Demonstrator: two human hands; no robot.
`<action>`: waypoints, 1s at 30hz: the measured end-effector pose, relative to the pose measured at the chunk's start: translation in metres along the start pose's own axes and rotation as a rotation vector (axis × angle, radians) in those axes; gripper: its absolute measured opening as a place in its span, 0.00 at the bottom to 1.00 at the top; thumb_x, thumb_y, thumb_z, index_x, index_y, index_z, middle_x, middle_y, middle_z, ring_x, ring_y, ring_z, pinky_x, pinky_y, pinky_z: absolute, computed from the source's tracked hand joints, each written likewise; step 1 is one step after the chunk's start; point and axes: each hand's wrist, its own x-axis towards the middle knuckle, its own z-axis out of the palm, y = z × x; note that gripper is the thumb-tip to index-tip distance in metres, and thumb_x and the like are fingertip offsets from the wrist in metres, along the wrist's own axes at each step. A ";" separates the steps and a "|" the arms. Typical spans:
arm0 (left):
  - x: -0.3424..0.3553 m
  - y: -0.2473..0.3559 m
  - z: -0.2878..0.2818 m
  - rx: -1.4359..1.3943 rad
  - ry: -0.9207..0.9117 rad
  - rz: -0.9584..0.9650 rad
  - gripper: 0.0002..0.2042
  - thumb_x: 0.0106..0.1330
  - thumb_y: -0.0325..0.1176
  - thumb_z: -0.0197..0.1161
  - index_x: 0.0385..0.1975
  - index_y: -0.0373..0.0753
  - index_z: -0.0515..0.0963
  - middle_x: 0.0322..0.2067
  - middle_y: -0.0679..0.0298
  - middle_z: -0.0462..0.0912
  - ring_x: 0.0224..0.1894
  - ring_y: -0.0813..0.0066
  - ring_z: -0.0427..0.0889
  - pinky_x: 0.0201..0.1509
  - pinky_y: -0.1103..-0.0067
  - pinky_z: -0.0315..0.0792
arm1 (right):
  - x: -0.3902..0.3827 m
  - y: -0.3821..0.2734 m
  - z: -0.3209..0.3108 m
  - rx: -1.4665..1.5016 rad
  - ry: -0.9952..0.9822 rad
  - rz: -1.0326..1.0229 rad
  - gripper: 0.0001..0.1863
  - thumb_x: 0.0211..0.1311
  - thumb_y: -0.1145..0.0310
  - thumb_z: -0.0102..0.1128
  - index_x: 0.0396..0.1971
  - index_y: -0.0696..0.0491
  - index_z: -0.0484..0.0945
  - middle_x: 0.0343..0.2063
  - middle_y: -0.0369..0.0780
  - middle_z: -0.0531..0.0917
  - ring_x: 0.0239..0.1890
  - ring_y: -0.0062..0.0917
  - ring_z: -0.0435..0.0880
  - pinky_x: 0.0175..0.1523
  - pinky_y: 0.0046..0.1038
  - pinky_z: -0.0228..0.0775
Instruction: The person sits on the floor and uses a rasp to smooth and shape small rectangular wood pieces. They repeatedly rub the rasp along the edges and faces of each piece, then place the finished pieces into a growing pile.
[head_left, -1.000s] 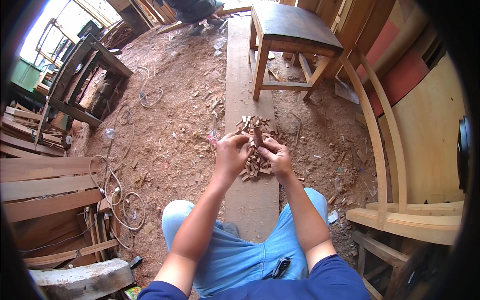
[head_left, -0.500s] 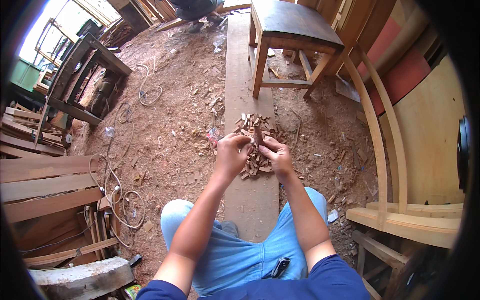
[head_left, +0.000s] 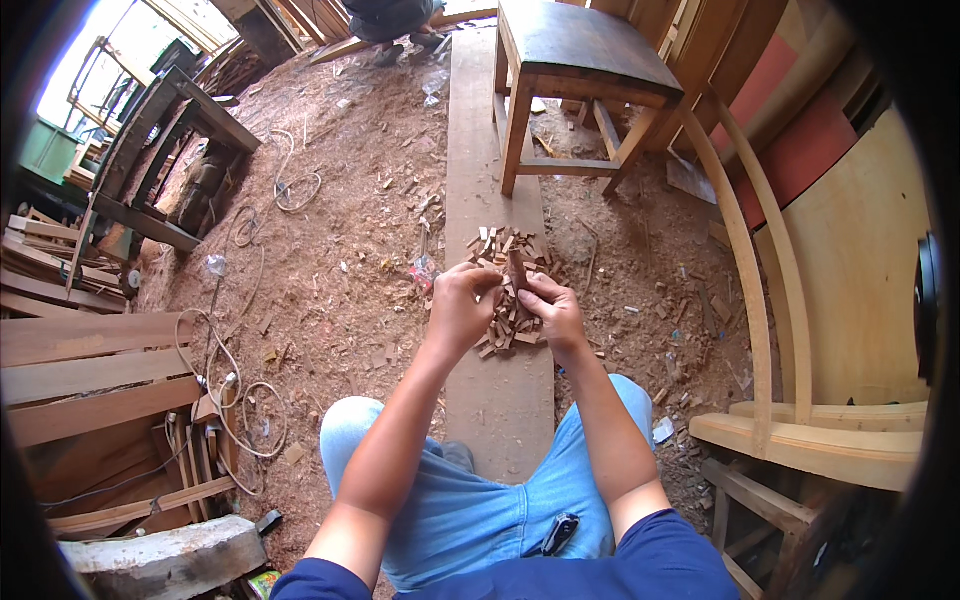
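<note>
Over a heap of small wood pieces (head_left: 527, 338), both my hands work close together. My right hand (head_left: 556, 308) grips a narrow reddish-brown piece (head_left: 516, 264) between thumb and fingers; it stands up from the grip, and its exact kind is unclear. My left hand (head_left: 464, 300) is closed in a pinch just left of that piece, with whatever lies between its fingertips too small to make out. Beneath the heap runs a long brown board (head_left: 497, 410), lying on the floor between my legs.
A wooden stool (head_left: 590, 75) stands ahead on the right. Curved timber (head_left: 810, 450) and a pale panel (head_left: 860, 290) fill the right side. Stacked planks (head_left: 95, 355) and a looped cable (head_left: 265, 420) lie left. Shavings cover the floor (head_left: 340, 250). Another person (head_left: 390, 20) is far ahead.
The view has shifted slightly. My hands stay at the heap with nearly the same grip, the left fingertips moving only a little beside the brown piece.
</note>
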 end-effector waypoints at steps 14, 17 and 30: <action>-0.001 0.006 -0.002 -0.040 0.003 -0.034 0.08 0.59 0.18 0.70 0.38 0.30 0.89 0.36 0.51 0.89 0.39 0.57 0.91 0.46 0.68 0.84 | 0.002 0.003 -0.001 -0.014 -0.001 0.013 0.12 0.72 0.76 0.64 0.51 0.58 0.89 0.34 0.29 0.75 0.36 0.13 0.73 0.41 0.20 0.65; -0.004 0.006 0.004 0.006 0.018 -0.021 0.08 0.59 0.19 0.70 0.37 0.30 0.89 0.35 0.50 0.89 0.39 0.56 0.90 0.45 0.68 0.83 | 0.002 0.004 -0.001 -0.033 0.018 0.006 0.12 0.72 0.76 0.65 0.51 0.58 0.89 0.33 0.29 0.75 0.36 0.13 0.72 0.41 0.20 0.64; -0.004 0.007 0.000 0.079 0.042 -0.020 0.08 0.59 0.21 0.73 0.39 0.32 0.90 0.36 0.54 0.89 0.37 0.61 0.90 0.44 0.70 0.82 | -0.004 -0.002 0.000 -0.022 -0.010 0.038 0.12 0.72 0.77 0.65 0.51 0.60 0.89 0.32 0.29 0.73 0.33 0.13 0.72 0.39 0.20 0.64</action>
